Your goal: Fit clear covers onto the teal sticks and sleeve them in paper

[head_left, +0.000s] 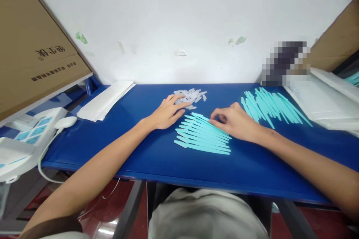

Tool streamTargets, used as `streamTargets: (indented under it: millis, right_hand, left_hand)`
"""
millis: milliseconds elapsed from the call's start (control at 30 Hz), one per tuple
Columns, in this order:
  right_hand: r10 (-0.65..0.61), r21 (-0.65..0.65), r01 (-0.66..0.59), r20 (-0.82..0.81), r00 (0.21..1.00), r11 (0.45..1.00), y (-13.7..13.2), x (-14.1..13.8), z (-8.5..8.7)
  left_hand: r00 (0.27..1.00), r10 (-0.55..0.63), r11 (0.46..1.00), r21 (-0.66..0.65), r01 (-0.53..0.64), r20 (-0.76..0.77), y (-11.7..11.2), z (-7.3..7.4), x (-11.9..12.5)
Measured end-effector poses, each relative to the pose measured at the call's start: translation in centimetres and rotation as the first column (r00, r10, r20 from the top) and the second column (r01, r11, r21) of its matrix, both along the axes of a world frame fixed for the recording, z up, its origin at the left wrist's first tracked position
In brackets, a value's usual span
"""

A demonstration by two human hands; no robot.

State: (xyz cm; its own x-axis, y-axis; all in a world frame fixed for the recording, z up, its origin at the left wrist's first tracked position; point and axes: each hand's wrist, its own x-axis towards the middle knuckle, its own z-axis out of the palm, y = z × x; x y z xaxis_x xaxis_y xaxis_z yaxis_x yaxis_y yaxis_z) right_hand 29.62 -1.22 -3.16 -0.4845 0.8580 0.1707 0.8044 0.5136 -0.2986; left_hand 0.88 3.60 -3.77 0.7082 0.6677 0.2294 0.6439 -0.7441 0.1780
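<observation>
My left hand (166,112) rests with fingers spread over a small heap of clear plastic blade caps (193,95); its fingertips touch the near side of the heap. My right hand (234,120) is closed in a pinch, thumb and index finger meeting on the uppermost eyebrow razor of a fanned row. Those teal eyebrow razors (203,136) lie side by side, wider ends to the left and thin handles to the right. Beyond my right wrist is a looser pile of similar teal razors (269,106). My right palm hides the row's upper right end.
A folded stack of white paper (105,101) lies at the back left of the blue table (134,145). A white power strip (33,138) with a plugged-in cable is at far left, below a cardboard box (36,44). White plastic bags (322,101) stand at right. A white wall (174,18) closes the back.
</observation>
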Motion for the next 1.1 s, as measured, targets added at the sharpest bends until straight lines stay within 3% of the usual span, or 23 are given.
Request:
streamTargets:
  millis: [133, 233, 500, 733, 1000, 1100]
  right_hand:
    - [0.006, 0.061, -0.01, 0.073, 0.997, 0.998, 0.4, 0.3, -0.2]
    - [-0.046, 0.027, 0.043, 0.115, 0.992, 0.999, 0.7, 0.8, 0.1]
    - [-0.063, -0.019, 0.064, 0.063, 0.996, 0.998, 1.0, 2.1, 0.6]
    - [-0.009, 0.048, 0.008, 0.031, 0.999, 0.999, 0.9, 1.5, -0.2]
    - [-0.046, 0.034, 0.05, -0.098, 0.994, 0.998, 0.5, 1.0, -0.3]
    - [-0.036, 0.089, 0.047, -0.118, 0.992, 0.995, 0.7, 1.1, -0.6]
  left_hand:
    - [0.991, -0.084, 0.983, 0.155, 0.1, -0.105, 1.6, 0.4, 1.0]
    - [0.987, -0.09, 0.971, 0.21, 0.116, -0.13, 2.0, 0.4, 1.8]
    - [0.995, -0.053, 0.977, 0.202, 0.068, -0.08, 0.8, 0.0, 2.1]
    - [0.982, -0.115, 0.968, 0.203, 0.145, -0.153, 1.1, 0.4, 1.2]
    - [0.995, -0.069, 0.984, 0.161, 0.08, -0.077, 0.7, 0.1, 1.6]
    - [0.988, -0.006, 0.995, 0.099, -0.009, 0.156, 0.4, 0.2, 1.9]
